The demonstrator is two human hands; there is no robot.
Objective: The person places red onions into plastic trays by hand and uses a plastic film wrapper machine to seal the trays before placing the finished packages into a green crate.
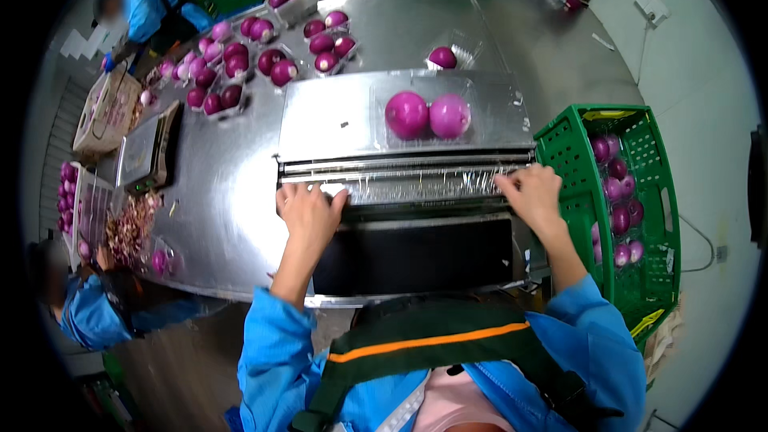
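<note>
A stretch-film wrapping machine (408,213) with a steel top and a dark front plate stands before me. My left hand (309,210) lies over the left end of its film roll, fingers forward and thumb out to the side. At the right end is my right hand (534,195), its fingers curled and its thumb pointing inward. Between them spans shiny, wrinkled clear film (414,186); whether either hand pinches it is not clear. Beyond the roll, on the steel top, a clear plastic tray (378,126) holds two peeled red onions (429,115).
Trays of red onions (234,63) and a scale (144,150) occupy the steel table (210,210). Onion skins (129,231) lie at left. A green crate (600,204) with packed onions stands right. Two people in blue (96,312) are on the left.
</note>
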